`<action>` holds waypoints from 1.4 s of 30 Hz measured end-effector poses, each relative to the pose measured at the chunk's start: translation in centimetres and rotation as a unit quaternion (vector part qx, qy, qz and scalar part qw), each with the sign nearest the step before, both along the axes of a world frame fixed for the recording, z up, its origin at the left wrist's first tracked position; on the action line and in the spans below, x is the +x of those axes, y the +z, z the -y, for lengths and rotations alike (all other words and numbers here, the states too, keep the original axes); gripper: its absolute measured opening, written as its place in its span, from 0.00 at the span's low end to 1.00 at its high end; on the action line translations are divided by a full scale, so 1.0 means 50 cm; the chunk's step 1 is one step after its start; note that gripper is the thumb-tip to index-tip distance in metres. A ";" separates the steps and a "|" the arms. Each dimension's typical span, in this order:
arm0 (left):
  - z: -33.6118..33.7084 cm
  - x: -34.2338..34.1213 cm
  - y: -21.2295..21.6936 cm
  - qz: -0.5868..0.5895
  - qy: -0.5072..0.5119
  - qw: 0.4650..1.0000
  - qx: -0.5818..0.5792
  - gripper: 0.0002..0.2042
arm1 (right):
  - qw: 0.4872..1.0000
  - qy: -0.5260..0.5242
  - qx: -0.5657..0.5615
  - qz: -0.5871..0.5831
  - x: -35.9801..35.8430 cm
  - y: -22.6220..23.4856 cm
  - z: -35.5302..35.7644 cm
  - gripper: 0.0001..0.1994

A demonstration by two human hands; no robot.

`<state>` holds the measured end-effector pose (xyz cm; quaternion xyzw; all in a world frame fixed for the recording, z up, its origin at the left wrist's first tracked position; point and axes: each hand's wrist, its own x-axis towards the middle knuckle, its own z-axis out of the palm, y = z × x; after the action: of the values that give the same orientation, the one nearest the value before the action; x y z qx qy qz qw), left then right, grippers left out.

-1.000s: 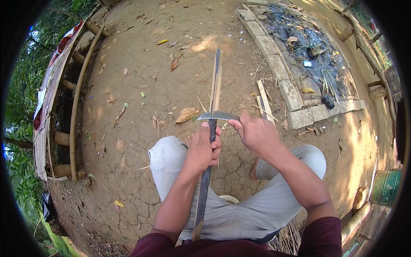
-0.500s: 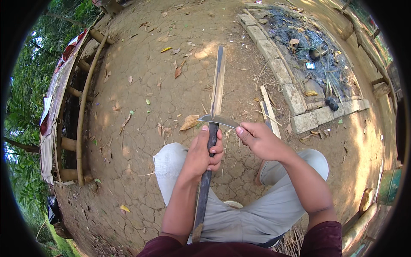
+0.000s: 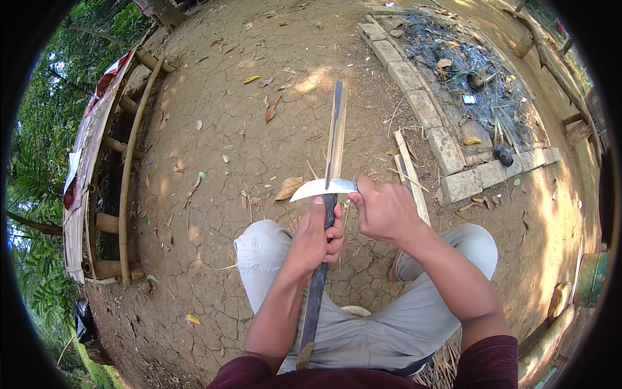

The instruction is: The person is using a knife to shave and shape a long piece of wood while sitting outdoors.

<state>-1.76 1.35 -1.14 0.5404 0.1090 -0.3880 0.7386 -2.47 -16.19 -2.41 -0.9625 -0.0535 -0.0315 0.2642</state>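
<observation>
A long strip of dark-skinned wood or bamboo [image 3: 315, 298] runs from my lap away between my knees. Its far part [image 3: 335, 139] shows pale inner wood beside a dark band. My left hand [image 3: 313, 243] is closed round the strip, thumb on top, just on the near side of the blade. In my right hand [image 3: 392, 211] is a curved knife [image 3: 317, 188], its handle hidden by my fingers. The blade lies across the strip, touching it near where pale wood begins, its bright flat side showing and its tip pointing left.
Several split wood pieces [image 3: 412, 175] lie beyond my right knee. At the far right, stone blocks [image 3: 405, 76] edge a bed of ash [image 3: 447, 65] with charred bits. A bamboo bench [image 3: 131, 181] stands on the left. Dry leaves [image 3: 289, 188] dot the cracked earth.
The knife blade has turned so more of its flat side shows, and it sits slightly lower. My right hand has rolled over with it. The strip's far end has shifted slightly right and nearer.
</observation>
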 end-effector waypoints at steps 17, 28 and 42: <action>-0.017 -0.026 0.004 -0.064 -0.053 0.996 -0.037 0.21 | 0.996 -0.080 0.016 -0.041 0.082 0.022 0.105 0.22; -0.021 -0.046 -0.009 -0.078 -0.072 0.994 -0.005 0.21 | 0.973 -0.210 0.004 -0.096 0.188 -0.015 0.270 0.26; -0.034 -0.018 -0.009 -0.060 0.008 0.993 -0.106 0.22 | 0.938 -0.333 -0.085 -0.040 0.116 0.055 0.195 0.24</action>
<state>-2.64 3.05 -1.60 0.4338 0.1160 -0.4231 0.7870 3.33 -25.94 0.34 -0.9445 0.2780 -0.0745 0.1582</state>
